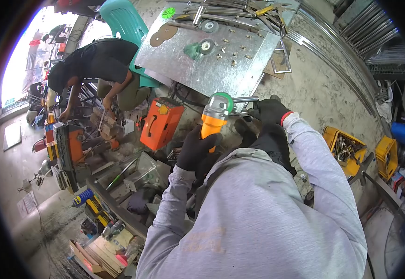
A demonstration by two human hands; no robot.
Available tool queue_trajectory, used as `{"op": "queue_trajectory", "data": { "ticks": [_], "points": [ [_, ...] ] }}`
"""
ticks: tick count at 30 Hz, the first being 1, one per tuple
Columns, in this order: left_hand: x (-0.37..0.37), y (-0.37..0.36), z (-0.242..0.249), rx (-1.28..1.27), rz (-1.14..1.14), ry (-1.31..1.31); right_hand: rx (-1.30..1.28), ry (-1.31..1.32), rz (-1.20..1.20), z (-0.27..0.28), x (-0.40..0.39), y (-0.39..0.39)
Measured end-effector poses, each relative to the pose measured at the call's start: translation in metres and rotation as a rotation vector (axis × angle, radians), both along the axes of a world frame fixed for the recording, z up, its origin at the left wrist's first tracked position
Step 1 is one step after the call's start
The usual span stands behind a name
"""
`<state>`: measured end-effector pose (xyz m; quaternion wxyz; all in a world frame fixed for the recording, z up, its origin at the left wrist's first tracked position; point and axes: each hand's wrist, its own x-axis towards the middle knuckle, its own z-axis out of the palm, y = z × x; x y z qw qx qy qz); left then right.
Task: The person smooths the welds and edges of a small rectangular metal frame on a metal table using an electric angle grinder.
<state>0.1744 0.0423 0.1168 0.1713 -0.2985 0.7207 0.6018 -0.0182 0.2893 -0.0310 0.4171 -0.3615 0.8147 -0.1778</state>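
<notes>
My left hand (pixel 196 148), in a black glove, is wrapped round the orange body of an angle grinder (pixel 214 122). The grinder's green-edged disc and clear guard point up, beside a metal tube (pixel 245 99). My right hand (pixel 271 111), also gloved in black, is closed on the right end of that tube. Just above both hands lies a metal-topped table (pixel 184 69), with a white grinding disc (pixel 207 46), brown discs (pixel 164 35) and several small metal pieces (pixel 234 54) on it.
A co-worker (pixel 100 60) crouches at the left near a vise. An orange box (pixel 162 123) stands left of the grinder. Yellow crates (pixel 344 149) of metal parts sit at the right. Long metal tubes (pixel 332 56) lie on the floor. A green chair (pixel 128 21) is behind the co-worker.
</notes>
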Motion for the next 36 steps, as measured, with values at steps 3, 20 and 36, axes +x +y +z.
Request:
{"op": "queue_trajectory", "data": {
  "ticks": [3,20,36],
  "points": [
    [-0.015,0.016,-0.003,0.023,-0.104,0.020,-0.006,-0.004,-0.048,-0.010,0.002,0.000],
    [0.073,-0.052,0.015,-0.008,0.171,0.089,-0.163,0.183,-0.202,0.026,0.030,0.036],
    [0.072,-0.027,-0.006,0.038,0.435,0.314,-0.401,0.916,-0.024,0.054,-0.046,-0.011]
  ]
}}
